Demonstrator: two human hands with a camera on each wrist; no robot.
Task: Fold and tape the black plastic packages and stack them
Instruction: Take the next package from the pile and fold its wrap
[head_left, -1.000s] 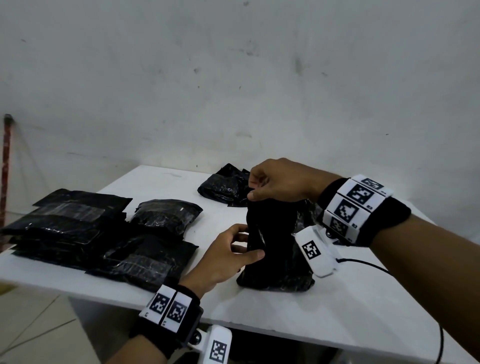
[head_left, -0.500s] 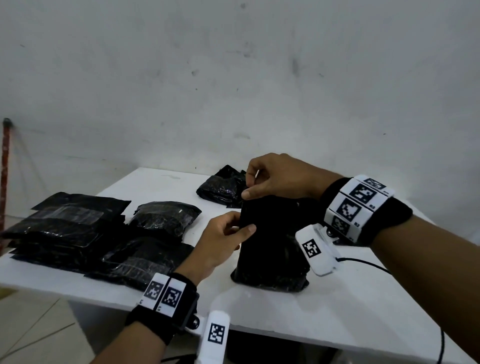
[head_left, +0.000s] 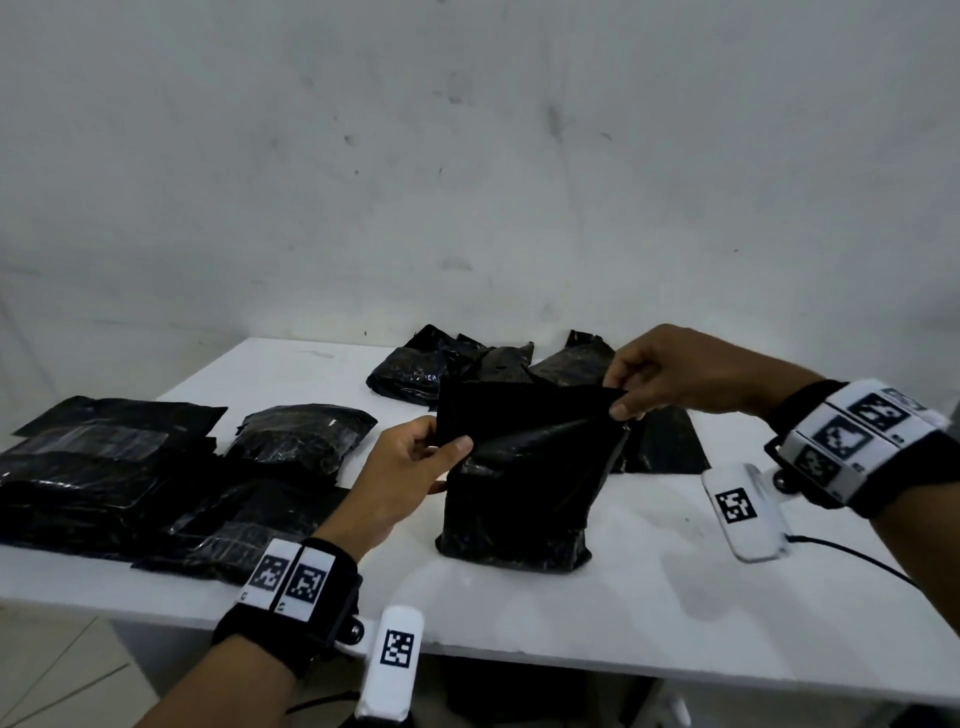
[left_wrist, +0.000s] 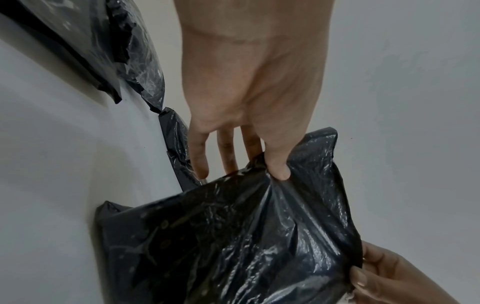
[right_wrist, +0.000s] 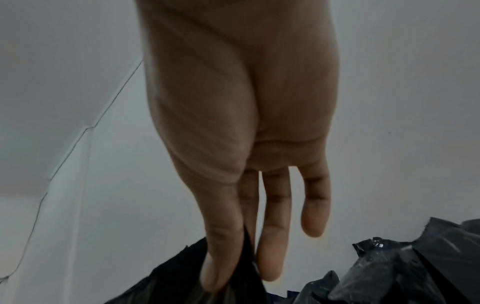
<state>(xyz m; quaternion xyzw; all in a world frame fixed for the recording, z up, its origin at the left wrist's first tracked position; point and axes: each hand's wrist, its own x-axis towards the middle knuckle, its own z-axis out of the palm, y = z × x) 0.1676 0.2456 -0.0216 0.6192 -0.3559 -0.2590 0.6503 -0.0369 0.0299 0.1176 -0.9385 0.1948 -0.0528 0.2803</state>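
Note:
A black plastic package (head_left: 514, 483) stands upright on the white table (head_left: 649, 597), its loose top stretched wide between my hands. My left hand (head_left: 415, 462) pinches the top's left corner between thumb and fingers; the left wrist view shows the thumb pressed on the crinkled package (left_wrist: 233, 236). My right hand (head_left: 654, 374) pinches the top's right corner, and the right wrist view shows its thumb and forefinger clamped on the black film (right_wrist: 233, 273).
A stack of flat taped packages (head_left: 88, 467) lies at the table's left, with one plump package (head_left: 306, 436) beside it. Several loose black packages (head_left: 467, 364) lie at the back behind the one I hold. A cable (head_left: 857, 561) trails from the right wrist.
My hands have moved apart along the package's top, spreading it out flat and wide. The right hand went right, the left hand slid to the left corner.

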